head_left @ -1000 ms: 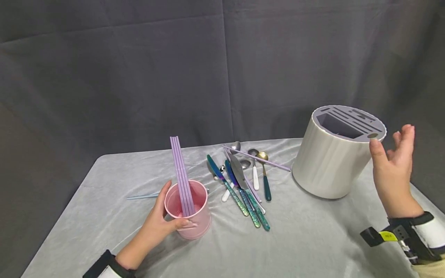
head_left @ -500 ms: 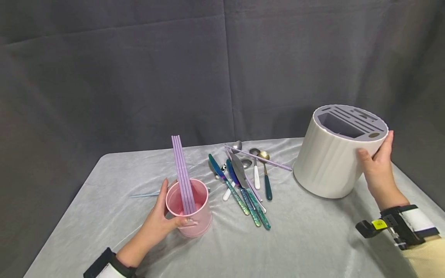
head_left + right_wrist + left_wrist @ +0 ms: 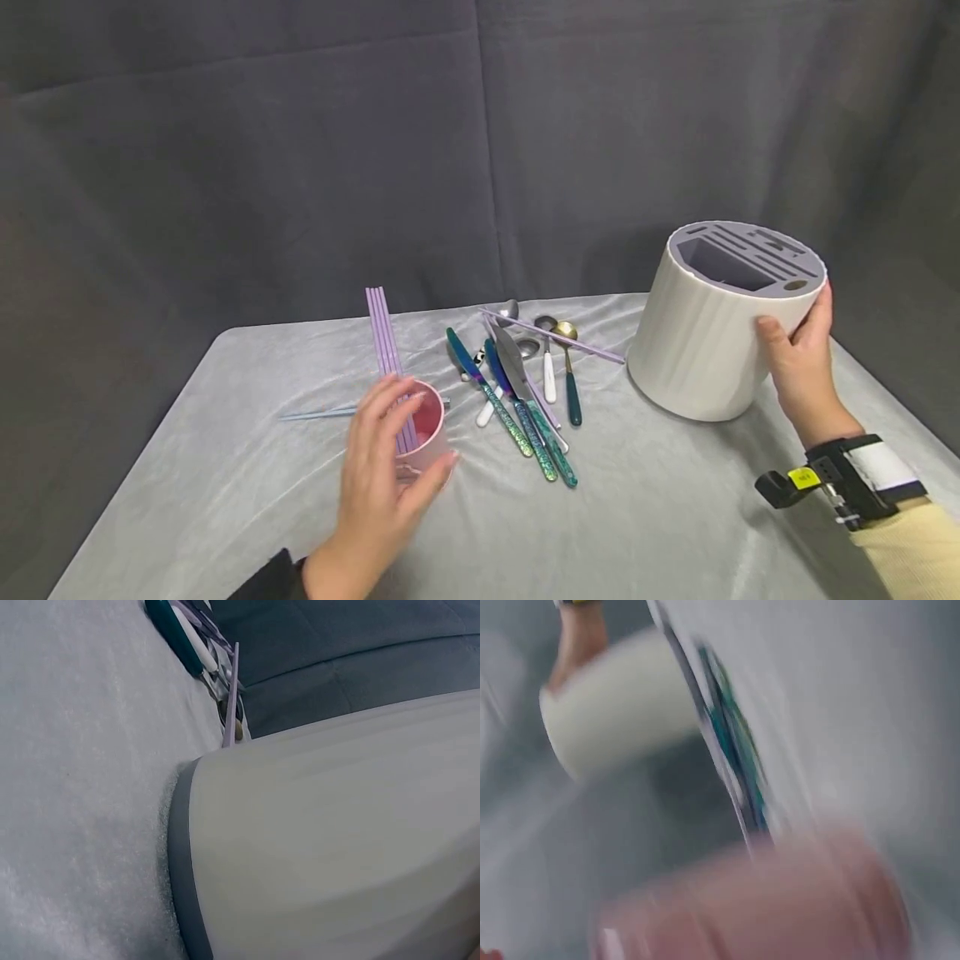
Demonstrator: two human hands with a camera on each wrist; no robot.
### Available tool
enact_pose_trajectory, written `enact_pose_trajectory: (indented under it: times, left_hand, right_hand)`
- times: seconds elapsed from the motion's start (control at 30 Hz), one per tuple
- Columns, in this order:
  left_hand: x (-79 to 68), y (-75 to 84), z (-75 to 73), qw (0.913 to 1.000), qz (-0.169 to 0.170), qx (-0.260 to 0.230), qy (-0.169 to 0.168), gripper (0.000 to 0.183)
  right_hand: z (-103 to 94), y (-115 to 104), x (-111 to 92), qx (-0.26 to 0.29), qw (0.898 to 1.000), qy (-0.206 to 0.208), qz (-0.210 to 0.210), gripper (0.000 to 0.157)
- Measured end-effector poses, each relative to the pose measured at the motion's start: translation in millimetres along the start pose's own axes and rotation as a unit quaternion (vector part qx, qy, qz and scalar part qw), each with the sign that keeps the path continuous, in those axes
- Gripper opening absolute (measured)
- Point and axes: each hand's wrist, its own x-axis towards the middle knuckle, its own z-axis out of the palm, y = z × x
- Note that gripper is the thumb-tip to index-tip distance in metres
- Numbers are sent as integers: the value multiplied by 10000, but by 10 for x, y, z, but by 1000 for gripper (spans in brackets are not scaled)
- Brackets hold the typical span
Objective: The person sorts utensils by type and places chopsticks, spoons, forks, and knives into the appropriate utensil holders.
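Note:
My left hand (image 3: 375,483) is in front of the pink cup (image 3: 427,456), fingers raised and thumb spread apart, overlapping the cup in the head view. Several purple chopsticks (image 3: 383,333) lean in the cup, rising above its rim. In the blurred left wrist view the cup (image 3: 757,907) fills the bottom. At the right, my right hand (image 3: 802,367) holds the side of a white knife block (image 3: 697,358), thumb on the front and fingers round behind. The block's grey top has slots and a rectangular opening. The right wrist view shows mostly its pale wall (image 3: 322,840).
Mid-table lies a pile of cutlery: table knives (image 3: 517,417), a gold spoon with a green handle (image 3: 572,392), other spoons, and a loose purple chopstick (image 3: 585,346) reaching toward the block. Pale blue chopsticks (image 3: 318,413) lie left of the cup. A grey curtain (image 3: 337,167) hangs behind.
My left hand has let go of the cup's side and swung up in front of it. My right hand has moved left and taken hold of the knife block.

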Motion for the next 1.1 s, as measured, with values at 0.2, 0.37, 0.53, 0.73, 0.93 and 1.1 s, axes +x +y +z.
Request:
enact_pose_trajectory:
  times: [0.2, 0.37, 0.53, 0.73, 0.93, 1.1]
  left_hand:
    - [20, 389, 608, 9889, -1107, -284, -953, 47]
    - [-9, 469, 1016, 9409, -2859, 68, -1816, 46]
    - [-11, 401, 1256, 9006, -3443, 865, -2508, 55]
    - [32, 314, 1463, 8689, -3540, 1637, -3047, 52]
    - [89, 187, 1633, 8453, -3826, 2097, -3083, 49]
    - [81, 82, 1751, 8169, -3569, 2970, -3421, 48]
  right_hand:
    - [18, 9, -18, -62, 9999, 141, 75, 97]
    - [44, 25, -51, -402, 9986, 116, 322, 91]
    - [45, 28, -81, -478, 9981, 201, 333, 88]
    - [35, 27, -74, -56, 9995, 301, 4, 88]
    - [42, 56, -55, 192, 9995, 218, -124, 96]
    - [58, 63, -59, 50, 9996, 265, -110, 92]
